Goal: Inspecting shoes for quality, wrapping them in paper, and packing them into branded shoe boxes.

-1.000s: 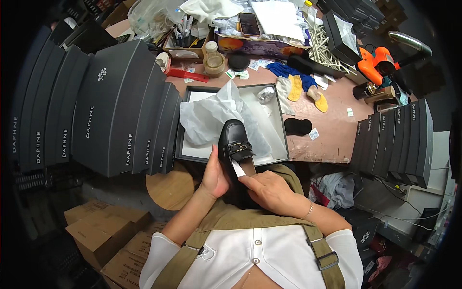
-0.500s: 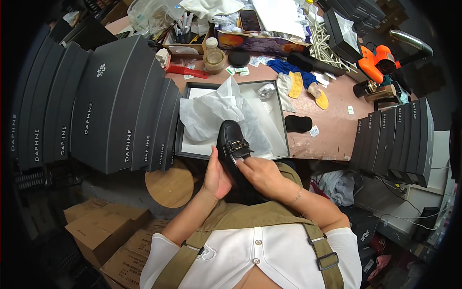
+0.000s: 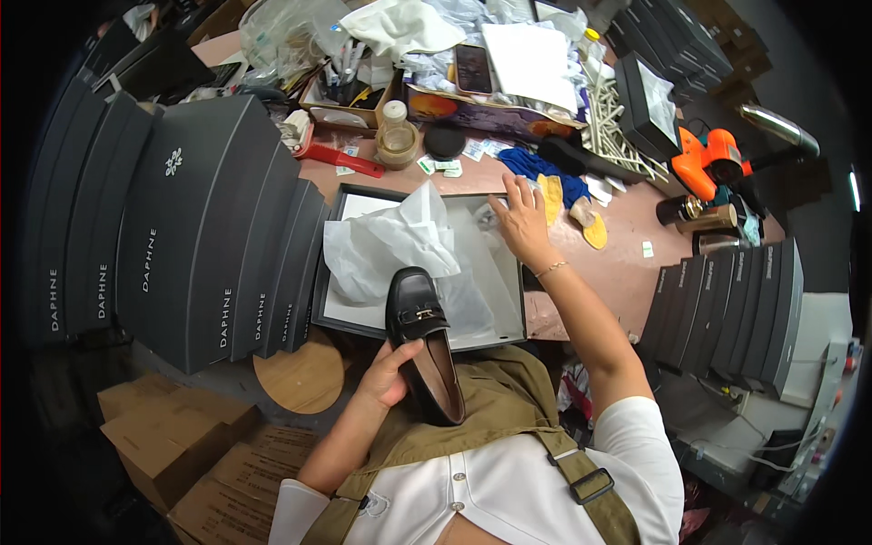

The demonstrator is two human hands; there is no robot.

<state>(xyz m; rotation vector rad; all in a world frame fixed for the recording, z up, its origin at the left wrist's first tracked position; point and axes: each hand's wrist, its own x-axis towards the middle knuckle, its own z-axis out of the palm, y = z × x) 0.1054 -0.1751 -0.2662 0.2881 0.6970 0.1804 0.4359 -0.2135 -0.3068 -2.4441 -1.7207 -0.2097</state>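
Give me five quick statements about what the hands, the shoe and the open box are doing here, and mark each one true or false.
1. The left hand holds the black loafer. True.
2. The loafer has a gold-coloured metal bar across its top. True.
3. The right hand also grips the loafer. False: it reaches away to the far right corner of the open shoe box.
4. The shoe box holds white tissue paper. True.
5. The stack of dark grey boxes on the person's left lies flat with lids off. False: they stand on edge, closed, side by side.
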